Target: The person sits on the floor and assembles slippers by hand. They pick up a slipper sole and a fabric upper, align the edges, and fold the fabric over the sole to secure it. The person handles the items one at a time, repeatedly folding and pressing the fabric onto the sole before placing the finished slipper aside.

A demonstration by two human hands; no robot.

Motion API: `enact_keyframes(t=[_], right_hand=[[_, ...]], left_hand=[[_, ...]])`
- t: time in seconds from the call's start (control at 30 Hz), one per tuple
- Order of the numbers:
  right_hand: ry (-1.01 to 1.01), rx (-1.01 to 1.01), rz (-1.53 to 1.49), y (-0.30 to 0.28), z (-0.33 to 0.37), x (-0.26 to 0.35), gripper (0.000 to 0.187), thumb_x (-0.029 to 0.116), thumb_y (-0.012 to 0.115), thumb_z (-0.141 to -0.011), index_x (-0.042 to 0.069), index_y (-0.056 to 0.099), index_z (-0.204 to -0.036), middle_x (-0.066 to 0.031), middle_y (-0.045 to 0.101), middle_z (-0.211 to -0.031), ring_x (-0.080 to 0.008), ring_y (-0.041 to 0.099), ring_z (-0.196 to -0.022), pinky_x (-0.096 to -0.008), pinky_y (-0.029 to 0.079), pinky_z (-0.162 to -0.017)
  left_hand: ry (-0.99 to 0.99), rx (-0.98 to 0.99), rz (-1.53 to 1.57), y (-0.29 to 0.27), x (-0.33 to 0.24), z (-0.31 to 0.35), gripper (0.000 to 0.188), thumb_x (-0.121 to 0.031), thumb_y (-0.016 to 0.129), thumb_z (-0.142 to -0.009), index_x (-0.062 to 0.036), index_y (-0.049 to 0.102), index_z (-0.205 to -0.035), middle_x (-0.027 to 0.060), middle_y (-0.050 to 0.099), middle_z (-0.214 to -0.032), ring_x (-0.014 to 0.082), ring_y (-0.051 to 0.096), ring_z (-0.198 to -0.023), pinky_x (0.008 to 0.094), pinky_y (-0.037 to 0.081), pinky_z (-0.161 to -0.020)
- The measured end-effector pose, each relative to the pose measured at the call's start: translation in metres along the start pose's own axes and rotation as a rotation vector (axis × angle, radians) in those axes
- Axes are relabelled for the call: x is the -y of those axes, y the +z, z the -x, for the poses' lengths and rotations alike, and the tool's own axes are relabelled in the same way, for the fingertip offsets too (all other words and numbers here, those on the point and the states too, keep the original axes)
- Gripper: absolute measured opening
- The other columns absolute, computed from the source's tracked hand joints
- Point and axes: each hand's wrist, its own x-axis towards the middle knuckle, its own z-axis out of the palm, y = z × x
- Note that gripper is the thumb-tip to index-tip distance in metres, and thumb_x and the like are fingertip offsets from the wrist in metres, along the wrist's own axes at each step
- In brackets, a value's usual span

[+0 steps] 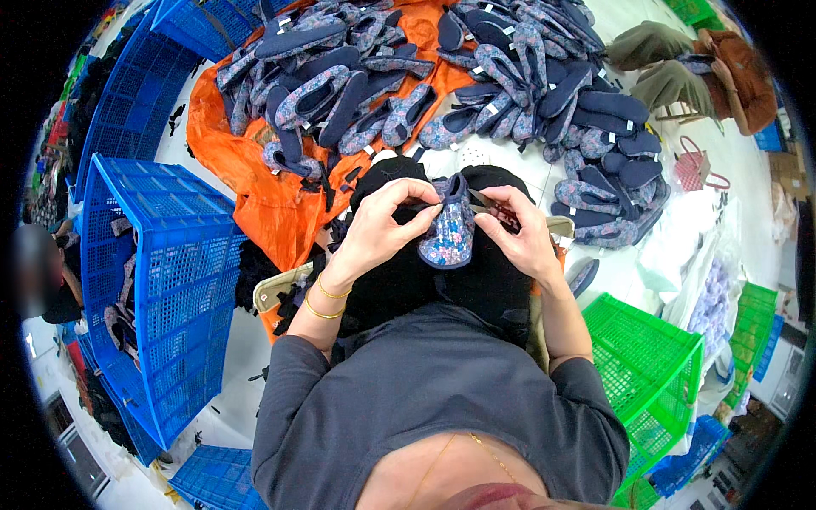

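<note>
A blue floral slipper [448, 234] with a dark lining hangs above my lap, its toe toward me. My left hand [395, 223] is closed, thumb and forefinger pinching the slipper's left edge by the opening. On the other side, my right hand [517, 228] is closed around a small dark tool that looks like thread snips [495, 209]. The snips' tip points at the slipper's opening; whether it touches the fabric cannot be made out. Beyond my knees lies a big heap of similar slippers [314, 98], some with dark soles up and small white tags.
Orange sheeting [272, 221] lies under part of the heap. Blue crates [183, 297] stand at my left, green crates [642, 357] at my right. A seated person [722, 81] is at the far right, near a red-and-white bag [693, 166] and white plastic sacks [671, 246].
</note>
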Motion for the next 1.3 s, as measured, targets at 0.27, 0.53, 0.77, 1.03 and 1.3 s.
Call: enact_keyframes(t=[0.27, 0.53, 0.77, 1.03, 1.3], right_hand=[[-0.021, 0.138, -0.026, 0.002, -0.018, -0.001, 0.030, 0.018, 0.072, -0.085, 0.000, 0.060, -0.106, -0.0088, 0.064, -0.091, -0.0140, 0.063, -0.082, -0.0275, 0.051, -0.073], [-0.009, 0.179, -0.128, 0.003, -0.025, -0.007, 0.028, 0.017, 0.072, -0.084, 0.000, 0.061, -0.103, -0.0080, 0.064, -0.086, -0.0135, 0.063, -0.077, -0.0265, 0.051, -0.070], [0.053, 0.078, -0.192, -0.004, -0.024, -0.007, 0.018, 0.011, 0.070, -0.086, 0.001, 0.062, -0.099, -0.0007, 0.064, -0.082, -0.0074, 0.059, -0.074, -0.0230, 0.049, -0.067], [-0.072, 0.179, 0.194, -0.030, -0.027, 0.030, 0.029, 0.022, 0.072, -0.084, 0.003, 0.061, -0.103, -0.0066, 0.063, -0.083, -0.0146, 0.062, -0.073, -0.0282, 0.050, -0.064], [-0.255, 0.249, 0.528, -0.027, -0.039, 0.049, 0.032, 0.034, 0.071, -0.083, 0.006, 0.062, -0.097, -0.0088, 0.064, -0.083, -0.0260, 0.065, -0.072, -0.0360, 0.050, -0.062]], left_hand=[[0.094, -0.020, -0.050, 0.000, 0.003, 0.002, 0.013, -0.003, 0.070, -0.082, 0.0004, 0.064, -0.092, 0.0072, 0.066, -0.095, 0.0151, 0.063, -0.090, 0.0278, 0.050, -0.083], [0.120, -0.011, -0.044, 0.000, 0.004, 0.001, 0.012, -0.003, 0.070, -0.081, -0.0001, 0.064, -0.092, 0.0071, 0.067, -0.096, 0.0161, 0.063, -0.091, 0.0291, 0.049, -0.084], [0.100, 0.037, -0.038, -0.003, 0.004, -0.002, 0.014, -0.004, 0.070, -0.081, -0.0002, 0.063, -0.093, 0.0072, 0.066, -0.096, 0.0167, 0.063, -0.092, 0.0295, 0.049, -0.085], [0.172, 0.169, -0.158, -0.022, -0.031, -0.024, 0.018, -0.004, 0.071, -0.080, -0.0008, 0.062, -0.094, 0.0077, 0.065, -0.094, 0.0179, 0.062, -0.091, 0.0297, 0.048, -0.084], [0.392, 0.203, -0.233, -0.028, -0.044, -0.042, 0.017, 0.001, 0.069, -0.078, -0.0016, 0.063, -0.094, 0.0091, 0.066, -0.096, 0.0249, 0.064, -0.092, 0.0332, 0.050, -0.083]])
